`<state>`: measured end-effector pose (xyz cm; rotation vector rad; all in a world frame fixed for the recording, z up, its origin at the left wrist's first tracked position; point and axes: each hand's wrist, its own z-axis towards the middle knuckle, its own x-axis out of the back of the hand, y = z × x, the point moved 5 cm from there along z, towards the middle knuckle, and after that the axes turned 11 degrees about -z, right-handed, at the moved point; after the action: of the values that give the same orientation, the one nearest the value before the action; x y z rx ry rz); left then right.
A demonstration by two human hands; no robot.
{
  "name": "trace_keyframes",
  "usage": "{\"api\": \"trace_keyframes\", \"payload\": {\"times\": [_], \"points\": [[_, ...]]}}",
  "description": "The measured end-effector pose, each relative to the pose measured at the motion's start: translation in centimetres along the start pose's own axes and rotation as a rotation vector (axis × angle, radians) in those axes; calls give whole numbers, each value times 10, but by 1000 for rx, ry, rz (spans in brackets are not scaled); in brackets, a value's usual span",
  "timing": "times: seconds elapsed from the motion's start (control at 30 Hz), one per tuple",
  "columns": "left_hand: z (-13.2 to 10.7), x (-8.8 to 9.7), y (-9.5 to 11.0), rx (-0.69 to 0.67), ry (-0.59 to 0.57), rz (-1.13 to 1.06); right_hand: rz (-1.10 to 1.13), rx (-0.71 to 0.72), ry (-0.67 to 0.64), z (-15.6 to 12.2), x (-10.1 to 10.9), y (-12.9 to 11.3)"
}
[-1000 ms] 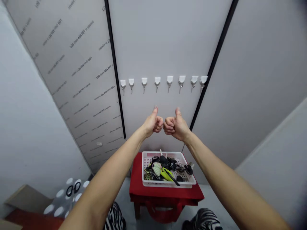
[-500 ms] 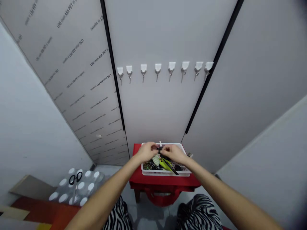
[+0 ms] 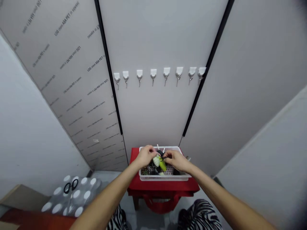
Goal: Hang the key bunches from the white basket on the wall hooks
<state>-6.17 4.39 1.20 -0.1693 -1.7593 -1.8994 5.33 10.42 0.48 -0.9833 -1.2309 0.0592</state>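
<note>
A shallow white plastic basket [image 3: 165, 179] holds a jumble of small items. Over its left half is my left hand [image 3: 146, 156], thumb and fingers pinched together beside a pale cream, ribbed-looking piece [image 3: 156, 160]. My right hand [image 3: 177, 160] is closed in a pinch on the other side, by a bright yellow-green piece [image 3: 162, 164]. A thin dark bit shows at the right fingertips, too small to name. Between the hands lies a dark object [image 3: 160, 153]. What the left fingers grip is hidden.
The basket stands on a red-covered stool [image 3: 165, 186] with a red handle loop [image 3: 161, 207] hanging in front. Several white-backed hooks [image 3: 153, 75] line the panel ahead. Black-handled scissors [image 3: 71, 186] lie on wrapped, white-capped bottles [image 3: 76, 194] at lower left.
The long dark strip that lay across the yellow-green piece towards the front rim is no longer there. My right hand is slightly lower, still close to the left. The whole view has shifted a little.
</note>
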Motion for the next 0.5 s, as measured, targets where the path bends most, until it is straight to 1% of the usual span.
{"api": "trace_keyframes", "payload": {"times": [0.13, 0.23, 0.33, 0.5], "points": [[9, 21, 25, 14, 30, -338, 266, -24, 12, 1, 26, -22], [13, 29, 34, 70, 42, -508, 378, -48, 28, 2, 41, -36], [14, 33, 34, 147, 80, -587, 388, -35, 23, 5, 47, -47], [16, 41, 36, 141, 96, -619, 389, -9, 13, 10, 50, -59]]}}
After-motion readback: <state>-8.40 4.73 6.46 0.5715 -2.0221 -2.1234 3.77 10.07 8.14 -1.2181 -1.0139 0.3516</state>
